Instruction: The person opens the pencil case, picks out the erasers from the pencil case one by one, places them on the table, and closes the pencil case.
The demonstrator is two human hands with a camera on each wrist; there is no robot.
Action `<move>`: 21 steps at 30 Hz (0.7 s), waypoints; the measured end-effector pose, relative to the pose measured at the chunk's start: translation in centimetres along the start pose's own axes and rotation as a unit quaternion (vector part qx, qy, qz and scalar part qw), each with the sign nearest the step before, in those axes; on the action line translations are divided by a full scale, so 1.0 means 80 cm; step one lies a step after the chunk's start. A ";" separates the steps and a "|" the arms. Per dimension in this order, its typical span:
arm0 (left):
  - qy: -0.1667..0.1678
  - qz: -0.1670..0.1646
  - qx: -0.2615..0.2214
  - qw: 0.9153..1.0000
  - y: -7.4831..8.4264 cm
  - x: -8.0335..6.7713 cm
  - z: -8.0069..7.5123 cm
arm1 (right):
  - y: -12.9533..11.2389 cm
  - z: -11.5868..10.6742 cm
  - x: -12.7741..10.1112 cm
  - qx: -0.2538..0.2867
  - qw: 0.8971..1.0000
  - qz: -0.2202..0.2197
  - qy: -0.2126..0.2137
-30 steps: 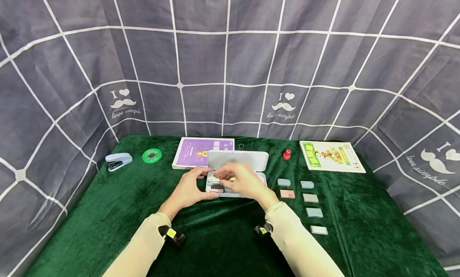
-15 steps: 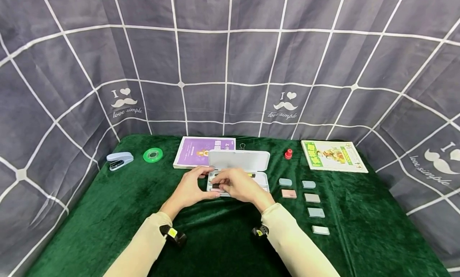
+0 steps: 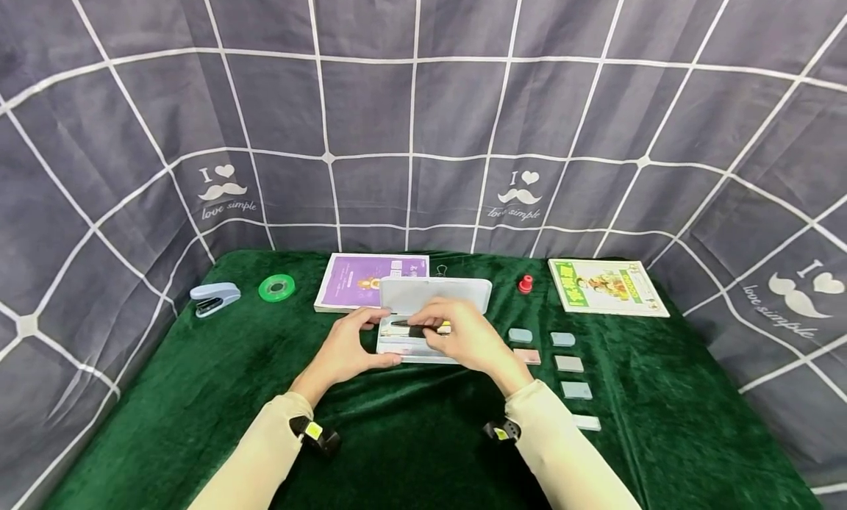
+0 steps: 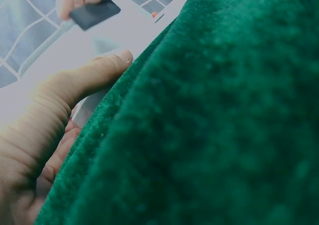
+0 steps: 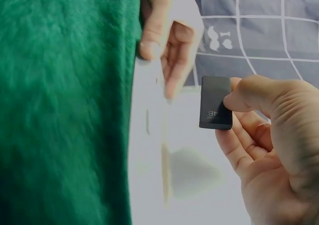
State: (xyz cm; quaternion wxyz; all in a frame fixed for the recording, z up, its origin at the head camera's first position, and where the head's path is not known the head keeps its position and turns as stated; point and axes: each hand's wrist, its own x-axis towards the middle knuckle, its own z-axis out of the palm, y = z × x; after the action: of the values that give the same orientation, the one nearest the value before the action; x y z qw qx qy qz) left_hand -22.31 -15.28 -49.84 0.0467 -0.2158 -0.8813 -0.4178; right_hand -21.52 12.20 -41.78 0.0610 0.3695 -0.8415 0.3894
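An opened white pencil case (image 3: 423,358) lies mid-table, its lid (image 3: 473,298) tilted up at the back. My left hand (image 3: 344,348) grips its left end, thumb on the near edge and fingers at the far side. Above the case, my right hand (image 3: 468,341) pinches a black eraser (image 5: 215,103) marked 4B between thumb and fingers. In the left wrist view the eraser (image 4: 95,13) is clear of the case. Something yellow, partly hidden by the right hand, lies in the case's back part.
Several erasers, among them a pink one (image 3: 527,357) and a blue-grey one (image 3: 576,390), lie to the right. Behind are a purple book (image 3: 357,278), a red bell-shaped item (image 3: 526,284) and a green-covered book (image 3: 609,288). A stapler (image 3: 215,298) and green tape roll (image 3: 276,288) lie left.
My right hand reached down to the black eraser in the case's front left, took it and lifted it up and to the right. My left hand stays on the case.
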 end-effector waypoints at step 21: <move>-0.004 -0.022 -0.001 1.000 0.005 -0.002 -0.003 | 0.028 -0.111 -0.128 -0.080 0.991 0.085 0.063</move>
State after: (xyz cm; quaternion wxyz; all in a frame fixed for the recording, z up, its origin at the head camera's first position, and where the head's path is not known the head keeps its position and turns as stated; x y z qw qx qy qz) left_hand -22.03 -15.31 -49.42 0.0338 -0.1984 -0.8857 -0.4184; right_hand -17.26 25.25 -41.01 0.1103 0.2647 -0.8930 0.3470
